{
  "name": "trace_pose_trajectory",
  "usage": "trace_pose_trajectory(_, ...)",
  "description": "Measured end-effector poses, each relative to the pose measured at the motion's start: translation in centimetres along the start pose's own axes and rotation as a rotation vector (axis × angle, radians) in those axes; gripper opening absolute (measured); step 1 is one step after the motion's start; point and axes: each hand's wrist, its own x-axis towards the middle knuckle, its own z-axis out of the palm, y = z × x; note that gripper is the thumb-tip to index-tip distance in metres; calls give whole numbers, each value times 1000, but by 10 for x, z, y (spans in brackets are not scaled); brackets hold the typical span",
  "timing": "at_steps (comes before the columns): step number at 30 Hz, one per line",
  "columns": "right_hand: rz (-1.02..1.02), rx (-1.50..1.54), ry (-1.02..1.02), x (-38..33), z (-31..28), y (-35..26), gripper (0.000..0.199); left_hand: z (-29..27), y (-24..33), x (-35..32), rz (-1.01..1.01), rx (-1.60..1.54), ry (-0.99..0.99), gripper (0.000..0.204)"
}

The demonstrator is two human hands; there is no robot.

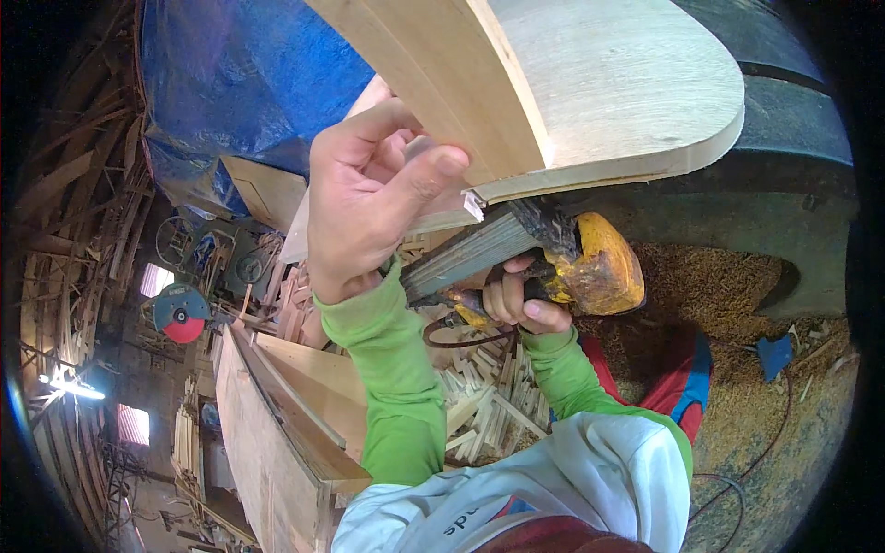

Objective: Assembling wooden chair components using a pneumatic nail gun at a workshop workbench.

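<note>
My left hand (373, 180) is closed at the lower end of a curved, pale wooden strip (461, 83), its thumb on the strip's face. The strip stands on a light wooden panel (636, 83) with a rounded corner, close to the panel's near edge. At that edge, beside my thumb, a small ragged bit of splintered wood (473, 205) sticks out. My right hand (521, 300) is wrapped round the handle of a worn yellow nail gun (604, 263). The nail gun's dark nose is just under the panel edge; whether it touches is unclear. Its long grey magazine points left.
Wood offcuts (493, 405) lie heaped below my arms. A large plywood piece (267, 442) stands lower left. A blue tarp (249, 83) hangs behind, and a saw with a red disc (180, 313) stands left. Sawdust (701, 276) and a hose (784, 424) lie at right.
</note>
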Motion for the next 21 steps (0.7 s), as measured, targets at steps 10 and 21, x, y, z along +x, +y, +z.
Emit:
trace_pose_trajectory(10, -109, 6, -2, -2, -4, -1, 54, 1, 1, 0, -8, -23, -2, 28)
trace_pose_trajectory(21, -94, 21, -58, 6, -5, -5, 55, 0, -2, 1, 14, -4, 1, 27)
